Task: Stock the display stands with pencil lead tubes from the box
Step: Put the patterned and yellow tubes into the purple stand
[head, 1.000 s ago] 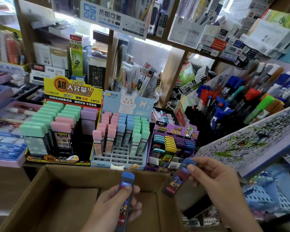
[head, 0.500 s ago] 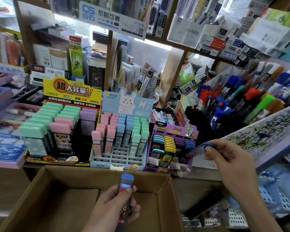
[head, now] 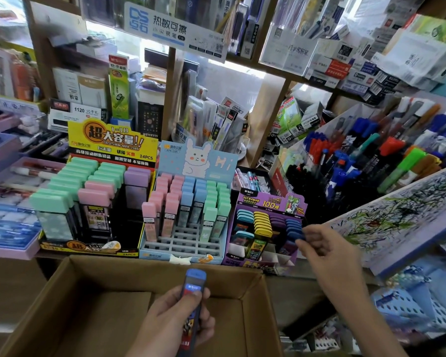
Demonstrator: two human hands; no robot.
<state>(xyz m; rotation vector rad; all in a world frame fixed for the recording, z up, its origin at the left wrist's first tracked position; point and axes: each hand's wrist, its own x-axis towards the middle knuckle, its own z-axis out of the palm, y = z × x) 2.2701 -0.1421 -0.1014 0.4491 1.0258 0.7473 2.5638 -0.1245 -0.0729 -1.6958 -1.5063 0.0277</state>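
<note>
My left hand [head: 177,320] grips a blue-capped lead tube [head: 192,302] upright over the open cardboard box [head: 108,287]. At the right edge of the purple display stand [head: 265,225], my right hand [head: 327,251] pinches the blue cap of another lead tube [head: 299,236], which sits at the stand's blue column; the tube's body is hidden. The stand holds teal, yellow, purple and blue tubes in rows. Left of it are a light-blue rabbit stand [head: 186,202] and a yellow stand [head: 98,194], both with pastel-capped tubes.
Shelves behind are crowded with pen boxes and packets. A rack of markers [head: 371,161] stands at the right, with a scribbled test pad [head: 397,217] sloping in front of it. Purple trays [head: 8,202] lie at the left. A blue perforated basket [head: 417,302] sits low right.
My right hand has carried its tube up and forward from above the box's right corner to the purple stand's blue column. My left hand has stayed over the box with its tube.
</note>
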